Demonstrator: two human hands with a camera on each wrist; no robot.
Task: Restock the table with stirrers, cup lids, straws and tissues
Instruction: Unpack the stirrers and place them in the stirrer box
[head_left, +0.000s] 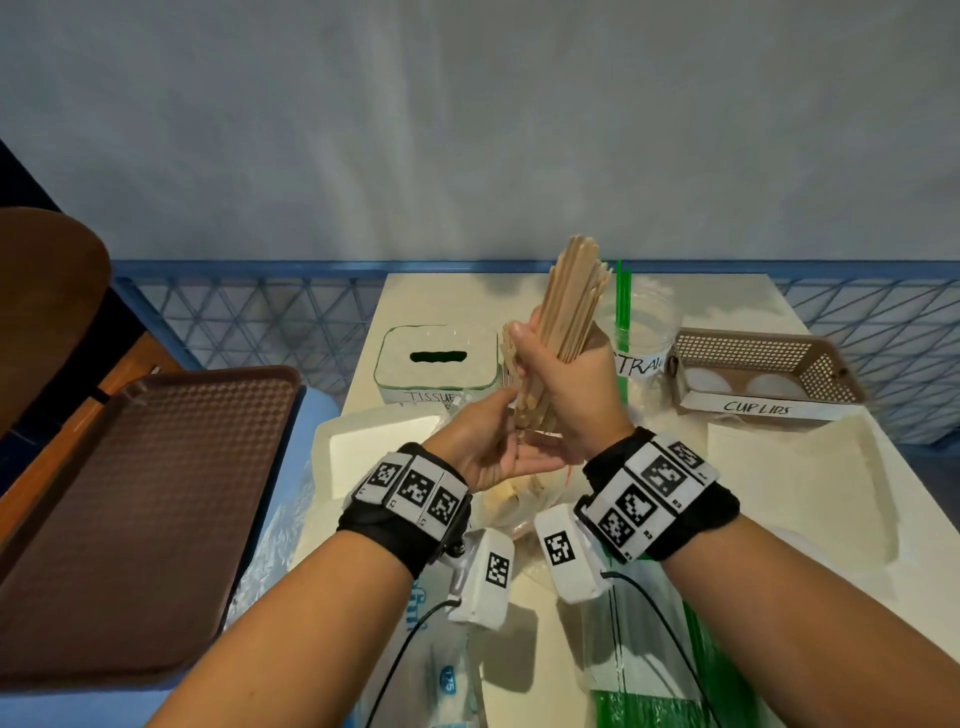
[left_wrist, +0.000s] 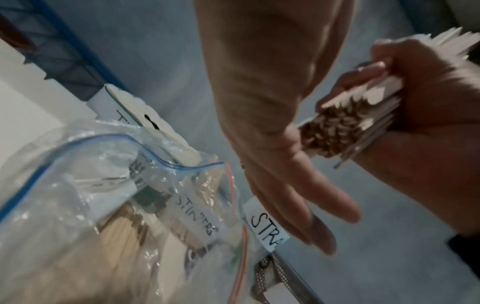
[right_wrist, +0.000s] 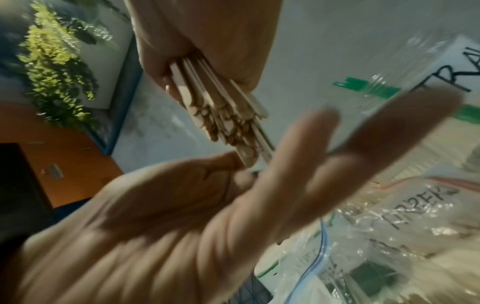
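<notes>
My right hand (head_left: 558, 364) grips a thick bundle of wooden stirrers (head_left: 571, 306) and holds it upright above the table. My left hand (head_left: 506, 441) lies open, palm up, under the bundle's lower ends (left_wrist: 335, 131), with straight fingers (left_wrist: 306, 205) touching them. Below both hands sits a clear zip bag (left_wrist: 109, 205) holding more stirrers, and behind it a jar labelled STIRRERS (left_wrist: 194, 220). Further back stand the white tissue box (head_left: 436, 364), the straws jar (head_left: 641, 353) with green straws (head_left: 622, 296) and the brown cup lids basket (head_left: 763, 358).
A brown tray (head_left: 140, 519) lies on a surface left of the table. A white tissue pack (head_left: 374, 447) sits at the table's left, pale napkins (head_left: 800, 467) at its right. A bag of green straws (head_left: 644, 691) lies at the near edge.
</notes>
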